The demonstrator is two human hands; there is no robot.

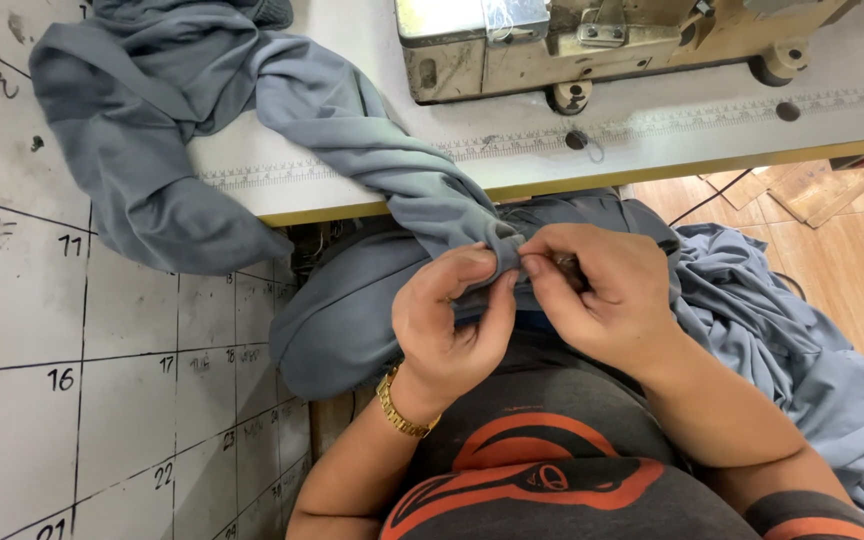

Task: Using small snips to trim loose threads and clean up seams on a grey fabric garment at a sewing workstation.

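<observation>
A long piece of grey-blue fabric [352,130] trails from the white sewing table down into my lap. My left hand [447,320], with a gold watch on its wrist, pinches a bunched edge of that fabric between thumb and fingers. My right hand [602,295] pinches the same edge right beside it, fingertips nearly touching the left's. Something small and dark shows between the right fingers; I cannot tell what it is. More of the fabric [802,350] is heaped at my right side.
A beige sewing machine [592,45] stands at the back of the white table [672,130], which has a ruler strip along its front. A white board with a ruled, numbered grid [72,350] lies at the left. Wooden floor [852,240] shows at the right.
</observation>
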